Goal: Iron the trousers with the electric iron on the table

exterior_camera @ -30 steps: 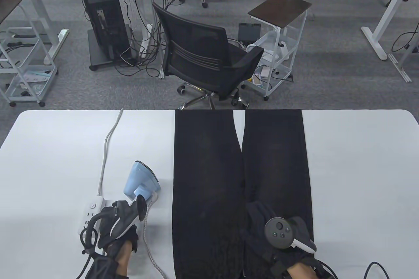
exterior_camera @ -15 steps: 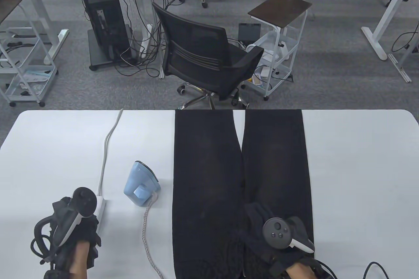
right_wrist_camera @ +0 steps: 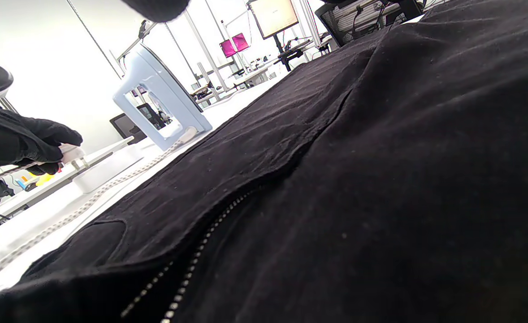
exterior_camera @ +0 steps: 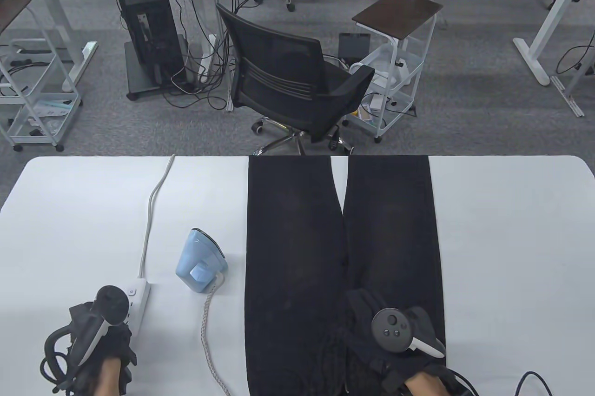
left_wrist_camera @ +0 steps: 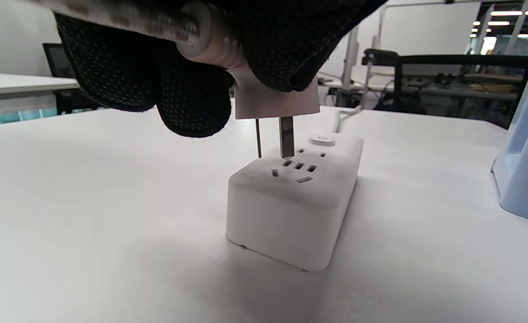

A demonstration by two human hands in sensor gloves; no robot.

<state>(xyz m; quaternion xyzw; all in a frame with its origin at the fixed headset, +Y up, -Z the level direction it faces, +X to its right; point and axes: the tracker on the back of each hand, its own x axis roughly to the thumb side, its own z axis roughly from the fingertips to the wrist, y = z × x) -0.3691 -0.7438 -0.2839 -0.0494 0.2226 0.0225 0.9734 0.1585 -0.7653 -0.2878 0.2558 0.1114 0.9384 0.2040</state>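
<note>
The left hand [left_wrist_camera: 192, 58] grip clamps the plug [left_wrist_camera: 273, 96] over the power strip [left_wrist_camera: 295, 202]. The right hand [exterior_camera: 395, 331] rests on the trousers [exterior_camera: 297, 252]; its grip I cannot tell.

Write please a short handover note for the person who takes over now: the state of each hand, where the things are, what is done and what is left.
Left hand: grips the iron's plug, prongs just above the power strip, not yet inserted.
Right hand: rests flat on the trousers near the waist.
Iron: stands upright on the table, left of the trousers, untouched; its braided cord runs toward the near edge.
Done: trousers are spread out, legs pointing away.
Left: push the plug in, probably switch the strip on, take the iron, press both legs.
</note>
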